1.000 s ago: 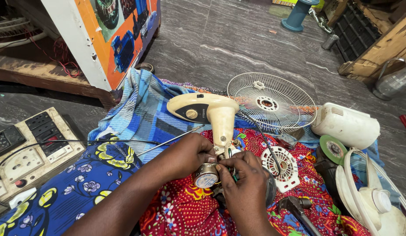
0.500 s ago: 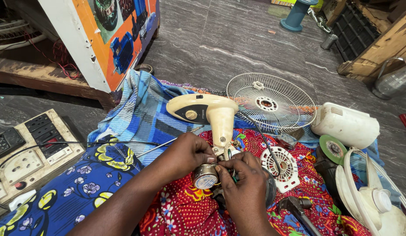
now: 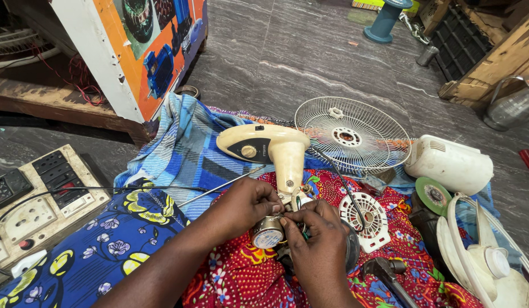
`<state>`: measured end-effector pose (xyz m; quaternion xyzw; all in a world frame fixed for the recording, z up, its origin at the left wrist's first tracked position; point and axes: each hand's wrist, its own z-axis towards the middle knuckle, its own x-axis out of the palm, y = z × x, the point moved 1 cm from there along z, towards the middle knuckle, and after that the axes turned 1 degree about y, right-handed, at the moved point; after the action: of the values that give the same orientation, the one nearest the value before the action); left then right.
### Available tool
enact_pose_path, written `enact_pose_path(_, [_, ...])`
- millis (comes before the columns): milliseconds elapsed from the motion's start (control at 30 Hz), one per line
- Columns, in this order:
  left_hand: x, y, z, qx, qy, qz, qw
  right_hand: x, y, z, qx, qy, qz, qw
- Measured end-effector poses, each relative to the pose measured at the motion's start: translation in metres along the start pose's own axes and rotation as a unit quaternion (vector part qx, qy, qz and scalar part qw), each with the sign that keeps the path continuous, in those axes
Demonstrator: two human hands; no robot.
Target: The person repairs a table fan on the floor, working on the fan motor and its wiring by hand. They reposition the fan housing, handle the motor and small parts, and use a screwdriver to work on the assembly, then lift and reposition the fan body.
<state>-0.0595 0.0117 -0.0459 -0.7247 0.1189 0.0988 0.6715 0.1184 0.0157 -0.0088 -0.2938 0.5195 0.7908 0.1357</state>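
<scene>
While both hands meet near the centre, the left hand [image 3: 247,205] grips a small round silver metal motor [image 3: 267,232], fingers curled about its far side. Right hand [image 3: 316,242] pinches narrowly at the thin wires just right of the motor. Both sit at the near end of the cream plastic fan stand [image 3: 270,151], over red patterned cloth [image 3: 241,274]. Further right lie a white wire fan guard [image 3: 353,136] and a white plastic vented cover [image 3: 364,214].
</scene>
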Motion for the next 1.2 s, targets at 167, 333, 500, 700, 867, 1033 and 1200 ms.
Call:
enact_pose_path(167, [-0.003, 0.006, 0.001, 0.011, 0.031, -0.059, 0.998, 0.0, 0.001, -0.001, -0.009, -0.008, -0.003, 1.0])
enact_pose_path(333, [-0.009, 0.004, 0.008, -0.003, 0.072, -0.028, 0.997, 0.0, 0.003, -0.001, -0.026, -0.017, -0.003, 1.0])
enact_pose_path(500, [-0.015, 0.0, 0.014, -0.011, 0.121, 0.015, 0.992, 0.002, 0.002, -0.002, -0.03, -0.026, -0.002, 0.999])
enact_pose_path(700, [-0.017, 0.001, 0.015, -0.004, 0.145, -0.007, 0.989, 0.003, 0.0, -0.003, -0.045, -0.03, -0.006, 0.999])
enact_pose_path(867, [-0.022, 0.002, 0.024, 0.025, 0.196, -0.026, 0.98, 0.004, -0.001, -0.004, -0.05, -0.026, -0.021, 0.998])
enact_pose_path(1033, [-0.026, 0.002, 0.025, 0.045, 0.221, -0.074, 0.971, 0.004, -0.002, -0.004, -0.047, -0.027, -0.032, 0.998])
enact_pose_path(1200, [-0.025, 0.002, 0.025, 0.069, 0.2, -0.05, 0.976, 0.003, -0.001, -0.004, -0.046, -0.036, -0.009, 0.998])
